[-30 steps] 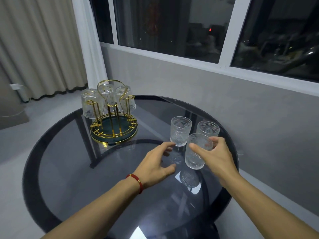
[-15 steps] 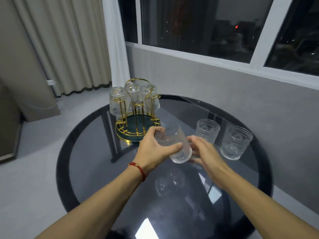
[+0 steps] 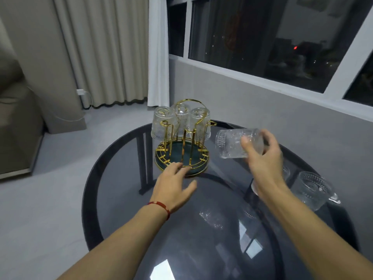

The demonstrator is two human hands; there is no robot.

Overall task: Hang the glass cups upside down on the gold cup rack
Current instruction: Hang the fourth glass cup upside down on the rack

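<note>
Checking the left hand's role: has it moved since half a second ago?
Yes. The left hand let go of the glass cup and now reaches the gold cup rack base.

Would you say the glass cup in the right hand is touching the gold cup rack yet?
Apart. In the head view the glass cup, held sideways in the right hand, hangs right of the gold cup rack, with dark tabletop visible between them.

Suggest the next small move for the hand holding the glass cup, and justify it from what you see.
Probably tip the glass cup mouth-down and bring it over the free gold prong beside it. The right hand holds it on its side, the left hand rests at the gold cup rack, and three cups already hang there.
</note>
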